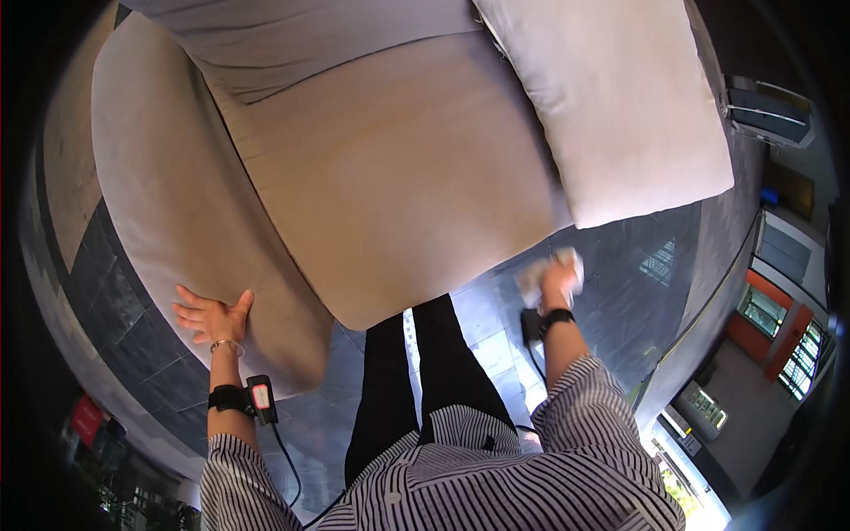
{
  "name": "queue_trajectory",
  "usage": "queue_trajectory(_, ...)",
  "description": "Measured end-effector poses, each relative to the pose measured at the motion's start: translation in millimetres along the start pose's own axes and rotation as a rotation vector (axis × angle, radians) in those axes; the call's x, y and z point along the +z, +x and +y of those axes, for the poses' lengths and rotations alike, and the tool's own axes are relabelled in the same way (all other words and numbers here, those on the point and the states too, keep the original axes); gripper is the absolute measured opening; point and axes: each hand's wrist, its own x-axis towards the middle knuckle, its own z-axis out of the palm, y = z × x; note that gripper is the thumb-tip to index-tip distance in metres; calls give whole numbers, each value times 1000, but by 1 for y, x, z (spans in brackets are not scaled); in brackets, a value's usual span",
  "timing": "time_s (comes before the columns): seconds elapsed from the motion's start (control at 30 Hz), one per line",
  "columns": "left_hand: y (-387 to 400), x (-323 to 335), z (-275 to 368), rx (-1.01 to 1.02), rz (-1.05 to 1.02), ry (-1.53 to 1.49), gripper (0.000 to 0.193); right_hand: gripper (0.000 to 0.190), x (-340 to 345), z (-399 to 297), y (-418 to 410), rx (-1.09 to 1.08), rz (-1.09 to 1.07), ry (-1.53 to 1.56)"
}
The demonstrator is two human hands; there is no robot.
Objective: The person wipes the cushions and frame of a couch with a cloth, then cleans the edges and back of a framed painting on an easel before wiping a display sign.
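A sofa in beige fabric fills the upper part of the view before me. Its left armrest (166, 166) slopes down toward me, and my left hand (214, 317) is over its front part with fingers spread, holding nothing. Right of the armrest lies the wide seat cushion (398, 172), its front edge near my legs. My right hand (560, 282), blurred, is gripping a crumpled white cloth (530, 281). That hand is in front of the sofa's right part, apart from the seat in the picture, with grey floor behind it.
A back cushion (319, 40) rests behind the seat, and a paler cushion (631, 113) covers the right side. Dark grey floor tiles (624, 285) surround the sofa. Small devices are strapped to both forearms, the left one (261, 398) with a trailing cable (289, 458).
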Motion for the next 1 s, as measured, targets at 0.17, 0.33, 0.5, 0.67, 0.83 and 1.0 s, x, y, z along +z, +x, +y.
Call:
queue_trajectory(0.17,0,-7,-5,8,25,10,133,35,-127,-233,-163,-749,86,1198)
queue_trajectory(0.33,4,-11,-16,-49,7,29,134,50,-177,-242,-288,-1338,-645,1120)
queue_trajectory(0.5,-2,-13,3,-31,-59,42,135,36,-135,-161,-101,-1041,-509,1335)
queue_trajectory(0.67,-3,-23,-5,-82,-61,31,133,40,-280,-124,-29,-177,579,1828)
queue_trajectory(0.83,-3,-20,23,-44,-124,2,135,40,-286,-232,-37,-831,404,1049)
queue_trajectory(1.0,-3,-24,10,-76,-159,26,138,55,-204,-258,-226,-1700,-528,432)
